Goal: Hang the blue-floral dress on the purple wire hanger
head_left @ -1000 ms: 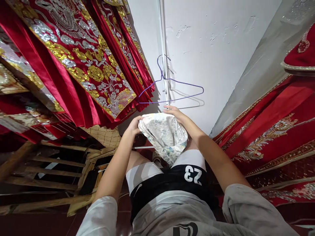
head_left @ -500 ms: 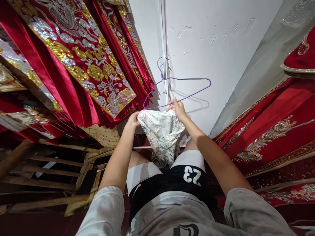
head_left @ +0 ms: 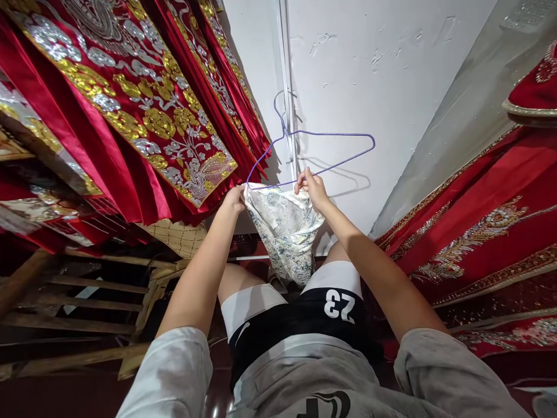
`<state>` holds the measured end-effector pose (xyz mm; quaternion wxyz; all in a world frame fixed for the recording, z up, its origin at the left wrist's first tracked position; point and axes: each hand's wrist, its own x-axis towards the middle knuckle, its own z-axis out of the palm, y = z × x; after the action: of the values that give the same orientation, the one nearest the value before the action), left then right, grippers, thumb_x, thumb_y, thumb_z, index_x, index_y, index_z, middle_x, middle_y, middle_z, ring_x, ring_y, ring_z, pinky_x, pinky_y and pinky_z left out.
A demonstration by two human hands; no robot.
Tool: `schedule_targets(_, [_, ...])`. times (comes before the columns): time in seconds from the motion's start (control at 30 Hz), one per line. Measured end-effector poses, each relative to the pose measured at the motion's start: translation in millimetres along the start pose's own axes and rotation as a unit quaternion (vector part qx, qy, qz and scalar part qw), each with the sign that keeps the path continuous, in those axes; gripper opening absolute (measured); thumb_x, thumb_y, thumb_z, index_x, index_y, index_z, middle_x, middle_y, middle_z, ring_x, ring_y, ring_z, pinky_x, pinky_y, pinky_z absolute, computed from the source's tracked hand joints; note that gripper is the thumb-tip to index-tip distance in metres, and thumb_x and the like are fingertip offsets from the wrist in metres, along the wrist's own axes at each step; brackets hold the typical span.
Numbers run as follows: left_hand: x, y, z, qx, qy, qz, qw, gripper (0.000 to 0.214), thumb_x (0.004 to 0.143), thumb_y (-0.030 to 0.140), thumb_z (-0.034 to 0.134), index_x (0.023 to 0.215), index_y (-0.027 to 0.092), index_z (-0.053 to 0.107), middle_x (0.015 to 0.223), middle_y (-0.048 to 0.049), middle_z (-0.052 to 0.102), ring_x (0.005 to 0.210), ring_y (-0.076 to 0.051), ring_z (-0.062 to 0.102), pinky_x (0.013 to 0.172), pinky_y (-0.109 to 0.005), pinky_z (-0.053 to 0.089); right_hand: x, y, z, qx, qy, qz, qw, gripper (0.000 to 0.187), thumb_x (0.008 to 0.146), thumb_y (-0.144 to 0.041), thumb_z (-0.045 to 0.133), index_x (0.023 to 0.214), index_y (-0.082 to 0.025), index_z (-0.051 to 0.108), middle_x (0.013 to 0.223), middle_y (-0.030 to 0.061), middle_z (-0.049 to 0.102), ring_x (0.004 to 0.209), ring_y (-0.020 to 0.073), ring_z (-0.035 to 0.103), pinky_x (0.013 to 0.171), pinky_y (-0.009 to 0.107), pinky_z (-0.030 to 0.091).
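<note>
A white cloth with a pale blue and green print (head_left: pixel 285 229) hangs between my hands, its top edge stretched along the lower bar of a purple wire hanger (head_left: pixel 331 134). My left hand (head_left: pixel 235 197) is closed on the cloth's left corner, at the hanger's left end. My right hand (head_left: pixel 311 187) pinches the cloth's right corner together with the hanger's lower wire. The hanger's hook is up against a white pipe (head_left: pixel 287 93) on the white wall.
Red garments with gold and silver embroidery (head_left: pixel 130 110) hang at the left, and more of them (head_left: pixel 478 226) at the right. A wooden frame (head_left: pixel 78 290) stands low at the left. My legs in black and white shorts (head_left: pixel 304 313) are below the cloth.
Both hands have lifted the cloth up to the hanger's lower bar. My right hand has taken hold of the wire. The hanger has tilted, its right end rising.
</note>
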<state>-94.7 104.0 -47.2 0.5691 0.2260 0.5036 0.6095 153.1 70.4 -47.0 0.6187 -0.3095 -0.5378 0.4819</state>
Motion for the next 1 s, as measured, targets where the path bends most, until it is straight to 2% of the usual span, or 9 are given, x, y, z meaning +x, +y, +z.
schedule_targets(0.17, [-8,9,13.9,0.05,0.094,0.13,0.986,0.014,0.091,0.011,0.062,0.079,0.017,0.059,0.066,0.0008,0.061,0.06,-0.012,0.061,0.063,-0.02,0.051,0,2,-6,-0.003,-0.015,0.018,1.0,0.068,0.086,-0.087,0.047,0.067,-0.022,0.052,0.054,-0.0019,0.052,0.051,0.0116,0.056,0.06,0.025,0.05])
schedule_targets(0.33, [-18,14,20.4,0.166,0.051,0.242,0.955,0.017,0.088,0.011,0.062,0.074,0.017,0.056,0.065,0.0032,0.055,0.061,-0.011,0.052,0.066,-0.021,0.044,-1,2,-6,-0.02,-0.007,0.047,0.999,0.061,0.086,-0.082,0.056,0.07,-0.023,0.05,0.061,-0.0021,0.051,0.056,0.0125,0.056,0.061,0.026,0.049])
schedule_targets(0.43, [-24,15,19.3,0.224,0.022,0.275,0.935,0.007,0.087,0.013,0.062,0.082,0.017,0.061,0.069,0.0027,0.055,0.063,-0.012,0.05,0.068,-0.021,0.043,-8,7,-11,-0.023,-0.03,0.031,0.999,0.045,0.079,-0.062,0.078,0.09,-0.024,0.057,0.073,-0.0027,0.06,0.063,0.0124,0.057,0.062,0.024,0.048])
schedule_targets(0.5, [-28,17,16.0,0.276,-0.008,0.313,0.909,0.006,0.087,0.013,0.06,0.086,0.016,0.065,0.072,0.0017,0.056,0.066,-0.013,0.05,0.069,-0.021,0.042,-15,15,-18,-0.046,-0.075,0.037,0.995,0.058,0.065,-0.039,0.09,0.112,-0.027,0.058,0.088,-0.0034,0.066,0.064,0.0109,0.056,0.062,0.023,0.048])
schedule_targets(0.57, [-34,21,11.3,0.344,-0.037,0.356,0.868,0.012,0.088,0.013,0.056,0.087,0.017,0.067,0.072,0.0009,0.056,0.068,-0.014,0.049,0.07,-0.021,0.04,-18,24,-28,-0.097,-0.117,0.068,0.986,0.071,0.056,-0.019,0.086,0.121,-0.027,0.06,0.095,-0.0035,0.069,0.064,0.0107,0.056,0.061,0.023,0.048])
schedule_targets(0.6, [-37,24,8.9,0.381,-0.044,0.374,0.844,0.013,0.088,0.013,0.055,0.087,0.017,0.067,0.072,0.0006,0.056,0.069,-0.015,0.049,0.071,-0.022,0.039,-19,28,-35,-0.136,-0.12,0.092,0.979,0.065,0.055,-0.013,0.081,0.117,-0.024,0.064,0.092,-0.0036,0.069,0.065,0.0112,0.056,0.062,0.023,0.048])
schedule_targets(0.77, [-51,44,-0.3,0.525,-0.031,0.43,0.733,0.017,0.089,0.011,0.051,0.087,0.018,0.067,0.074,-0.0029,0.058,0.073,-0.018,0.049,0.076,-0.025,0.037,-2,25,-84,-0.28,-0.008,0.199,0.939,0.008,0.064,-0.009,0.064,0.068,-0.015,0.067,0.059,-0.0032,0.061,0.058,0.0135,0.055,0.057,0.023,0.043])
schedule_targets(0.9, [-55,52,-1.6,0.564,-0.031,0.45,0.691,0.018,0.089,0.011,0.052,0.089,0.018,0.068,0.076,-0.0047,0.06,0.073,-0.02,0.049,0.076,-0.026,0.038,28,-8,-129,-0.312,0.088,0.203,0.924,0.01,0.068,-0.01,0.069,0.063,-0.016,0.062,0.045,-0.0055,0.05,0.046,0.01,0.044,0.047,0.022,0.034])
schedule_targets(1.0, [-55,50,-0.3,0.571,-0.045,0.447,0.687,0.018,0.086,0.008,0.053,0.089,0.018,0.068,0.072,-0.0037,0.058,0.071,-0.02,0.049,0.075,-0.026,0.039,54,-34,-152,-0.384,0.123,0.13,0.906,0.011,0.068,-0.01,0.073,0.065,-0.014,0.064,0.043,-0.0064,0.045,0.045,0.0093,0.04,0.047,0.022,0.036])
